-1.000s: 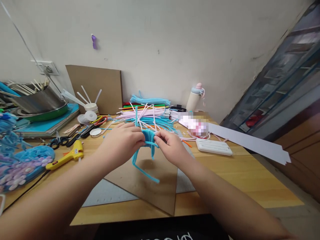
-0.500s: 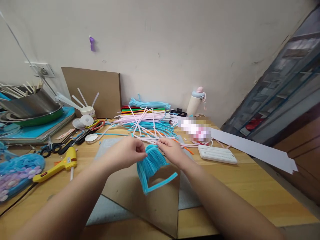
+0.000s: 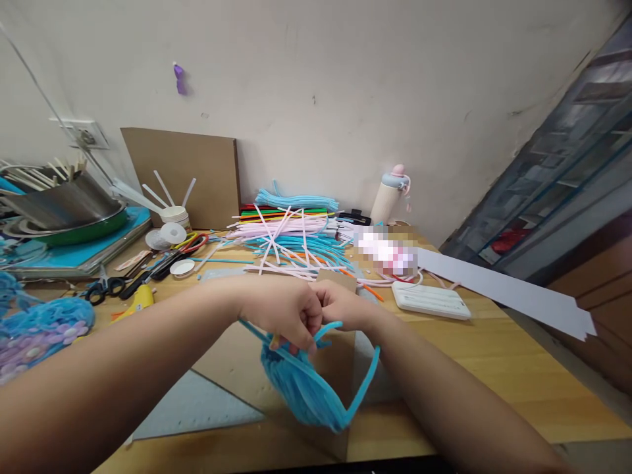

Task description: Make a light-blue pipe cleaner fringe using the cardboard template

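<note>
A bundle of blue pipe cleaners (image 3: 301,388), joined side by side into a curved piece, hangs below my hands over the cardboard. My left hand (image 3: 289,313) is closed on its upper edge, fingers pointing down. Against it, partly behind the left fingers, my right hand (image 3: 343,308) is curled at the same edge; its fingertips are mostly hidden. Loose blue ends stick out, one bent upward at the right under my right wrist. Beneath lies a brown cardboard sheet (image 3: 227,359) on a grey mat (image 3: 197,408).
Pink pipe cleaners (image 3: 269,230) and blue ones lie piled at the back. On the left are a yellow glue gun (image 3: 142,299), scissors (image 3: 106,286) and a blue fluffy piece with flowers (image 3: 44,329). A white power bank (image 3: 432,301) and a bottle (image 3: 388,197) stand to the right.
The blue bundle has turned over and come lower and closer, its bent end now at the right. My left hand has moved right, in front of my right hand.
</note>
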`<state>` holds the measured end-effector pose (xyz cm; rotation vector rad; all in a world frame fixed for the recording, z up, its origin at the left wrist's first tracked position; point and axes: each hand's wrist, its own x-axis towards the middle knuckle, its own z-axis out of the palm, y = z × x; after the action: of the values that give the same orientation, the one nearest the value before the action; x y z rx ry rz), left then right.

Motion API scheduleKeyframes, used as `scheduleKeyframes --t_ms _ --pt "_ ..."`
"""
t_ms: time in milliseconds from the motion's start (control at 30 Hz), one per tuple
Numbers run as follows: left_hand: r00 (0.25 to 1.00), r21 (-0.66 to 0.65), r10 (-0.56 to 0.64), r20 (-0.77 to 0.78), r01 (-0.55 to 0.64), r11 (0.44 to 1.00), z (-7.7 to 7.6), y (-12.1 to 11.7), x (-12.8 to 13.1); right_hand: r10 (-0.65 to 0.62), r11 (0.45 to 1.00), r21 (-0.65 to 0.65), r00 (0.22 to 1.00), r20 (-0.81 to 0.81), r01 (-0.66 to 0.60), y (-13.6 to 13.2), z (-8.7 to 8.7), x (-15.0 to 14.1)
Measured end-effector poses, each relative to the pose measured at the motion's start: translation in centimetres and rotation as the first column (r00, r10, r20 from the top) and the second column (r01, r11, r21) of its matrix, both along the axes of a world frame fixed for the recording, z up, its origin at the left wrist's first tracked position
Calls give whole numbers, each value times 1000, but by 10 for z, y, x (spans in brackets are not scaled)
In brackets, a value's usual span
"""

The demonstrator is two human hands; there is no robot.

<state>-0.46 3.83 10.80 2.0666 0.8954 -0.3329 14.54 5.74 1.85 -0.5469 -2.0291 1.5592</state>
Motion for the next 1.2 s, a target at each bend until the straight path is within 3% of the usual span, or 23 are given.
scheduleKeyframes --t_ms 133,267,333,400,500,600,667,900,1033,1133,1200 --pt "948 -337 167 270 -69 939 -6 2 -8 8 986 -168 999 -43 -15 -3 -17 2" --pt "876 -469 319 360 -125 874 -17 -6 -9 16 978 -206 992 -123 -41 -13 -16 -1" --pt "851 -418 378 365 -213 883 -23 -10 -9 92 970 -213 988 -125 -118 -16 -11 -1" --pt "822 -274 423 382 -336 901 -30 -13 -11 88 977 -185 993 -84 -102 -16 -8 -1" --pt "746 -82 462 479 -486 870 -39 -14 -17 -151 983 -99 988 10 152 -12 -9 1" --pt "679 -106 554 481 -583 806 -47 -12 -22 -423 903 -58 904 69 427 -8 -13 2" --pt "658 -133 614 436 -628 767 -52 -9 -25 -514 856 -31 855 75 517 -7 -14 2" --pt "597 -112 646 477 -687 718 -65 4 -25 -582 810 162 809 90 564 -15 -15 -2" --pt "590 -79 619 519 -688 722 -75 7 -23 -684 706 339 722 103 621 -22 -18 -6" --pt "601 110 583 547 -742 662 -77 2 -21 -723 659 394 684 97 640 -27 -16 -8" --pt "628 303 505 592 -754 583 -74 -4 -18 -728 638 406 685 39 655 -31 -11 -8"
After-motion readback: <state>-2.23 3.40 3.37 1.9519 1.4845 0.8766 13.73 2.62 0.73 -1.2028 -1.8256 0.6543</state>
